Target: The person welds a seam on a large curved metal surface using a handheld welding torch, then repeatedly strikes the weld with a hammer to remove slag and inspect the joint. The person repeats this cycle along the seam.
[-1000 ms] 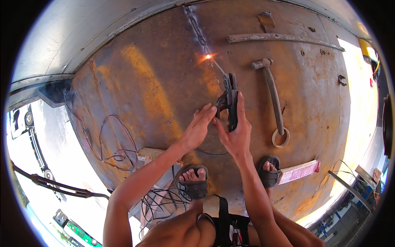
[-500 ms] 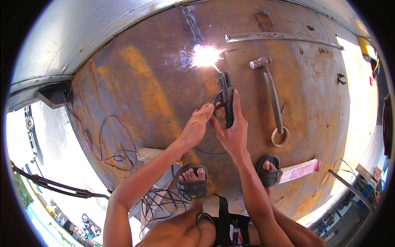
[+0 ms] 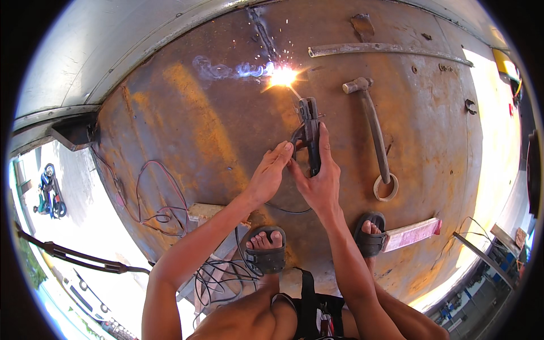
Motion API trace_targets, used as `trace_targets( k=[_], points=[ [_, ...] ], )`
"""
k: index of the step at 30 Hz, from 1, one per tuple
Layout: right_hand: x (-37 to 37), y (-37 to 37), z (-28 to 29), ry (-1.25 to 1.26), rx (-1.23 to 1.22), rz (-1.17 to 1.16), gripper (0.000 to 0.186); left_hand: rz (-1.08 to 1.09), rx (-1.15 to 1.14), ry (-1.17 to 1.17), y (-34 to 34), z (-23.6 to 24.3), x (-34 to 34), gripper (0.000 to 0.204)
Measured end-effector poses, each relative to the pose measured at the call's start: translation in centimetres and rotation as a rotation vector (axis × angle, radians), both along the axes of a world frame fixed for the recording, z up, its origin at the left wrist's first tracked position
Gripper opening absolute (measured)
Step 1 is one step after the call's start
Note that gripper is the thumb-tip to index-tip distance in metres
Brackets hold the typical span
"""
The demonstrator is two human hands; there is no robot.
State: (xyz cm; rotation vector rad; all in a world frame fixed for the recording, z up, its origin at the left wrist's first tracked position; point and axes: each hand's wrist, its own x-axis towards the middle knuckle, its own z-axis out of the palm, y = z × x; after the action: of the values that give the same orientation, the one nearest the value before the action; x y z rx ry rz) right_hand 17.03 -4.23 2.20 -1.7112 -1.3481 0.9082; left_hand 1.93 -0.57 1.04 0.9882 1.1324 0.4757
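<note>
Harsh daylight is cast from the right; glare is blown out at the welding arc (image 3: 283, 76); edges are bent by fisheye distortion.

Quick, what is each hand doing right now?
Left hand: open, fingertips touching the electrode holder.
Right hand: closed around the electrode holder's handle, its rod sparking on the steel plate.

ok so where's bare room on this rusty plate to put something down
Widest bare patch: the rusty plate left of the electrode holder, above the red wire. A narrower patch lies right of the hammer, below the steel bar. Crowded around both hands, the arc and the sandalled feet.
</note>
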Motion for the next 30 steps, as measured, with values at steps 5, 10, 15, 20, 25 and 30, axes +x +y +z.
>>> trace_targets(
  k=[5, 10, 15, 20, 25, 30],
  points=[
    [0.1, -0.1, 0.0, -0.011, -0.019, -0.003, 0.102, -0.026, 0.000, -0.007, 0.0, -0.4, 0.0, 0.050],
    [0.0, 0.0, 0.3, 0.015, -0.050, -0.005, 0.102, -0.026, 0.019, -0.026, 0.0, -0.6, -0.2, 0.051],
    [0.1, -0.1, 0.2, 0.012, -0.050, -0.008, 0.102, 0.015, 0.012, -0.032, -0.1, -0.2, 0.1, 0.050],
    [0.0, 0.0, 0.3, 0.018, -0.063, -0.002, 0.102, 0.007, -0.013, -0.033, -0.2, -0.5, -0.2, 0.052],
    [0.0, 0.0, 0.2, 0.019, -0.045, -0.004, 0.102, 0.016, 0.019, -0.038, 0.0, 0.0, 0.0, 0.049],
    [0.1, -0.1, 0.0, 0.018, -0.033, -0.007, 0.101, 0.029, -0.016, -0.042, 0.1, 0.9, 0.3, 0.049]
  ],
)
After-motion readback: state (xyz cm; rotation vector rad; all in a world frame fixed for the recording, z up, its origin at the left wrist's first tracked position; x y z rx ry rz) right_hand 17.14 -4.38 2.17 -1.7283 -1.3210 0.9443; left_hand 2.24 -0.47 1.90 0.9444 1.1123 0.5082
